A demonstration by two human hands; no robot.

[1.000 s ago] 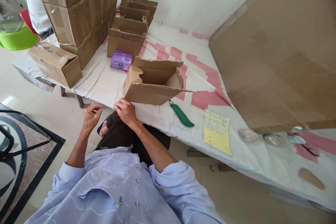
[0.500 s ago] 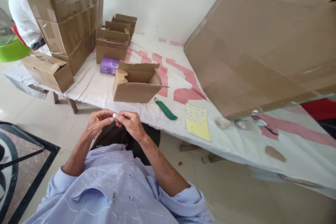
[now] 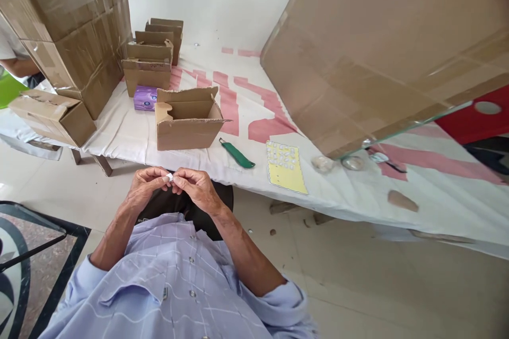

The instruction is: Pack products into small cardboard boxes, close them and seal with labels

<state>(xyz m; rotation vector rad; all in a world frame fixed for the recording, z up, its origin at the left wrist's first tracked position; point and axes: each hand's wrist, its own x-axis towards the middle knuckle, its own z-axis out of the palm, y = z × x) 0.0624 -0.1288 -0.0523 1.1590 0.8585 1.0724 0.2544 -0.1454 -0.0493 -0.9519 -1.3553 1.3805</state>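
Low in front of my shirt, at the table's near edge, both hands meet over a small white piece (image 3: 170, 176), perhaps paper or a sticker. My left hand (image 3: 148, 183) pinches its left side between thumb and fingers. Opposite it, my right hand (image 3: 195, 185) is closed on the right side, thumb and forefinger together. What the piece is exactly is too small to tell. Closest on the table are an open cardboard box (image 3: 186, 135), a green-handled cutter (image 3: 237, 153) and a yellow sheet (image 3: 288, 177) bearing rows of small whitish pieces.
Several open boxes (image 3: 147, 74) line up behind a purple packet (image 3: 143, 98). Stacked cartons (image 3: 87, 53) rise at left beside a closed carton (image 3: 51, 116); a person's arm (image 3: 22, 67) shows behind. A large cardboard-covered panel (image 3: 377, 53) leans at right. Two clear round items (image 3: 352, 162) lie below it.
My view has turned slightly, so the table things sit further left. The fingers have shifted a little around the white piece, which now looks flatter and more angular.
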